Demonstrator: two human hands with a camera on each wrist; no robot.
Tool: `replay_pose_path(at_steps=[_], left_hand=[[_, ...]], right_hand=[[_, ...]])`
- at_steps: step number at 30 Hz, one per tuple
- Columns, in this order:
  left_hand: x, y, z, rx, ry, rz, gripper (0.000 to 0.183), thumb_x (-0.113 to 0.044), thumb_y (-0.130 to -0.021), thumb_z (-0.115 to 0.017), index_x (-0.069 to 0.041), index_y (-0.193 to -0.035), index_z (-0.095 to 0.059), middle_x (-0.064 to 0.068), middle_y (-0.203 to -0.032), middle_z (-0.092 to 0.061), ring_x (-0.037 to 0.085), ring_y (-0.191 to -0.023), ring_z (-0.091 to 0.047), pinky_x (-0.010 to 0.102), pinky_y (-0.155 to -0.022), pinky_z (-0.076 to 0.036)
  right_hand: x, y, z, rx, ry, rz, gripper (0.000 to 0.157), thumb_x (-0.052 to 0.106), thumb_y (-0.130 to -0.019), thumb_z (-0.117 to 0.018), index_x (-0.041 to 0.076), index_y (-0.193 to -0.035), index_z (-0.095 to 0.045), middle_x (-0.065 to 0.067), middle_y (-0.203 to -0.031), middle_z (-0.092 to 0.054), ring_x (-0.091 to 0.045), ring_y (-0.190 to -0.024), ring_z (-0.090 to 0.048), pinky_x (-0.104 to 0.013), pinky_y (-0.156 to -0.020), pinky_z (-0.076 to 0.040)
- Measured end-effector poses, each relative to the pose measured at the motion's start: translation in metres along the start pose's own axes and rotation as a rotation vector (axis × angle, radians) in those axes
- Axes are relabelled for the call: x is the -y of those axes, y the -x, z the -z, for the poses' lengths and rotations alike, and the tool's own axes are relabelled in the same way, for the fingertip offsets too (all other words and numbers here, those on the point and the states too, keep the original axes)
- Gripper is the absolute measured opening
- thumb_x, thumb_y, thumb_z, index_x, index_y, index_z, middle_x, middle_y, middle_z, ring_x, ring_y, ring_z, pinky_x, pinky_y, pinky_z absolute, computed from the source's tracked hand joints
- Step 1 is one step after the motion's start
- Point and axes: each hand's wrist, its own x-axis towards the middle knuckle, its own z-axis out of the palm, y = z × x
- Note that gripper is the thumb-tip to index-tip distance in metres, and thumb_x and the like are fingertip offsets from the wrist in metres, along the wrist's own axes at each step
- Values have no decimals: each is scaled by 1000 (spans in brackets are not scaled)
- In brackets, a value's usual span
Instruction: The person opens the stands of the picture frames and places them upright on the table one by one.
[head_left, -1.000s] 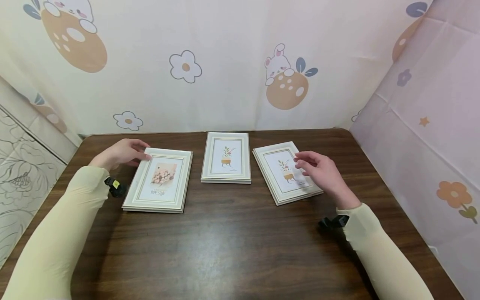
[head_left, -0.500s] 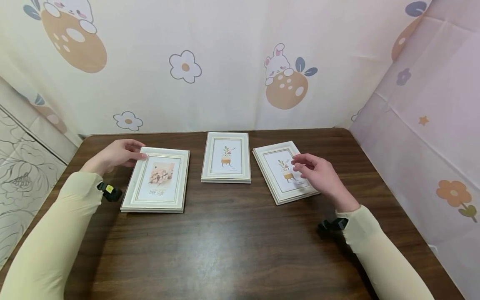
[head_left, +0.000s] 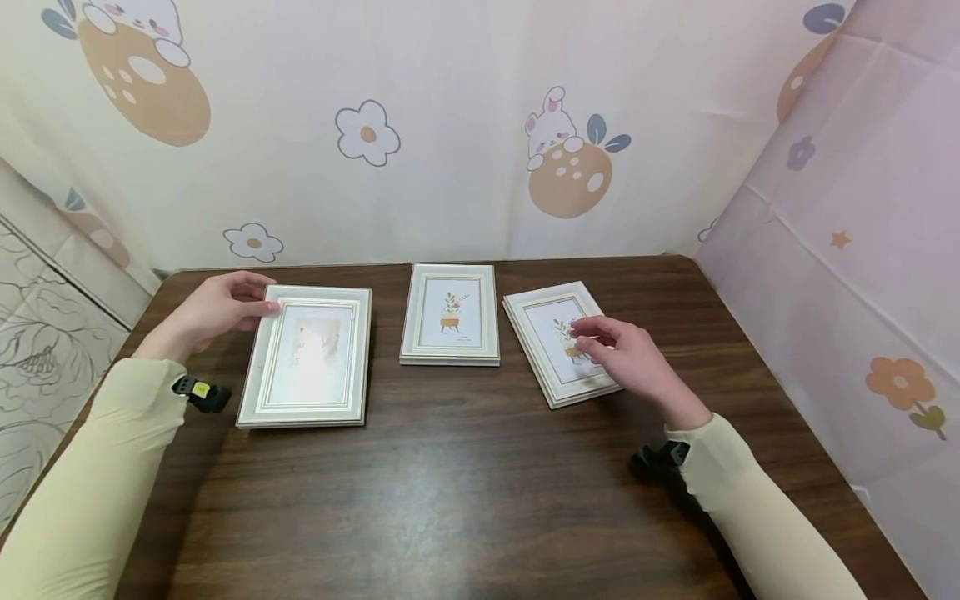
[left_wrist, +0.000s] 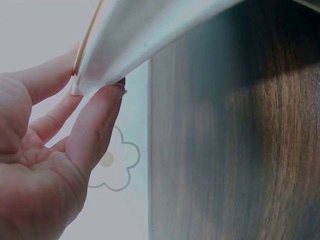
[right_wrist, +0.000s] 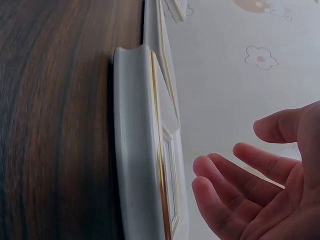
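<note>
My left hand point(head_left: 206, 315) pinches the upper left corner of a white picture frame point(head_left: 318, 358) between thumb and fingers. That frame's far end is tipped up, and glare washes out its flower picture. In the left wrist view the thumb point(left_wrist: 95, 125) presses one face of the frame point(left_wrist: 125, 45), with fingers on the other. Over a second white picture frame point(head_left: 555, 337), lying turned on the right, hovers my right hand point(head_left: 630, 358). Its fingers are loosely bent and hold nothing; the right wrist view has a gap between fingertips point(right_wrist: 202, 187) and frame point(right_wrist: 135, 145).
A third white picture frame point(head_left: 450, 317) with a potted-plant print lies flat between the other two. All are on a dark wooden table point(head_left: 420, 492). Behind it hangs a curtain point(head_left: 450, 192) with rabbit and flower prints; another printed sheet point(head_left: 847, 317) borders the right side.
My left hand has moved left and slightly back, tipping up the far end of the left picture frame. My right hand has drifted a little left and down over the right frame.
</note>
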Motion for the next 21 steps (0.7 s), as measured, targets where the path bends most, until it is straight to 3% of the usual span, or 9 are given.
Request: replay_pose_path(at_steps=[13,21], left_hand=[[-5,20,0,-110,65,-9,63,-30,-93,-72,-7,-144,-43,13,-132,-50,4,-95,-60,27,-77,-56],[-11,32,-3,-187,136,-58,57,-29,-93,-73,-8,-139,-46,3,-125,-53,3,-97,-59,27,-76,-56]], right_hand=[[9,3,-11,10,22,111,27,15,-98,-64,4,-122,-67,-8,-116,-70,-26,-103,-65,-43,-86,-49],[10,5,-12,16,33,122,30,18,-98,-64,5,-125,-66,-8,-119,-69,-26,-106,-65,-46,-89,-49]])
